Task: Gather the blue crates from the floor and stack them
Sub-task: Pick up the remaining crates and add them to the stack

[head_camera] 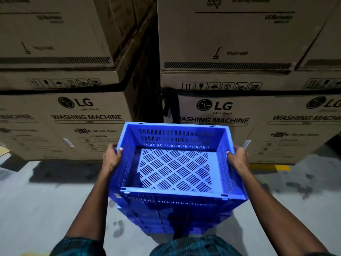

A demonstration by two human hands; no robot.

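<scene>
Top rigid blue perforated plastic crate (pixel 175 163), likely light and stiff, gripped at opposite side rims by left hand (pixel 111 157) and right hand (pixel 237 157), fingers curled over edges, above the blue crate stack (pixel 173 217).

One blue crate (pixel 175 163) on a crate stack (pixel 175 218), two hands, several cardboard boxes (pixel 230 108)

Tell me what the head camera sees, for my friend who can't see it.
Two hands, left hand and right hand, grip the rim of a blue slotted plastic crate atop a stack of blue crates, facing brown cardboard washing-machine boxes.
</scene>
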